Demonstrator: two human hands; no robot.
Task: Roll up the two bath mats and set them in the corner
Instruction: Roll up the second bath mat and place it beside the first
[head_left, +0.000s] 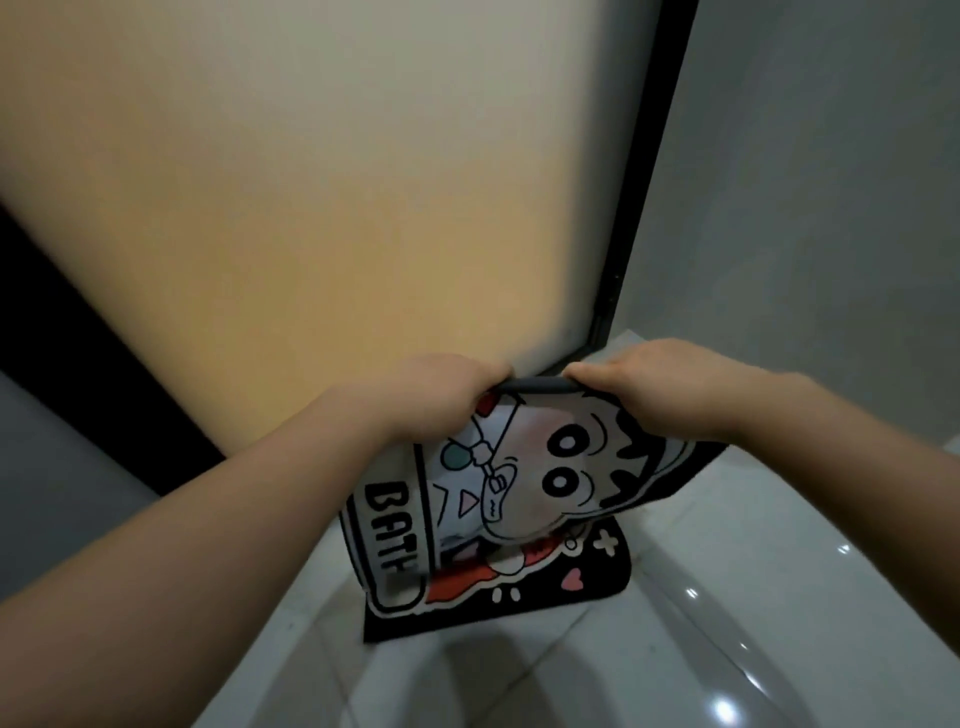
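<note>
A cartoon-printed bath mat (524, 483), white with a big-eyed face and the word "BATH" down its left side, hangs lifted off the floor. My left hand (441, 395) grips its top edge on the left and my right hand (649, 384) grips the same edge on the right. The edge between my hands is curled over, showing a dark underside. Beneath it, a second mat (582, 582), black with hearts and red shapes, lies flat on the tiles, mostly covered by the lifted one.
A frosted glass door (311, 182) with a black frame (639, 208) stands right behind the mats. A grey wall (831, 208) meets it at the right, forming a corner. Glossy white floor tiles (727, 597) spread below and to the right.
</note>
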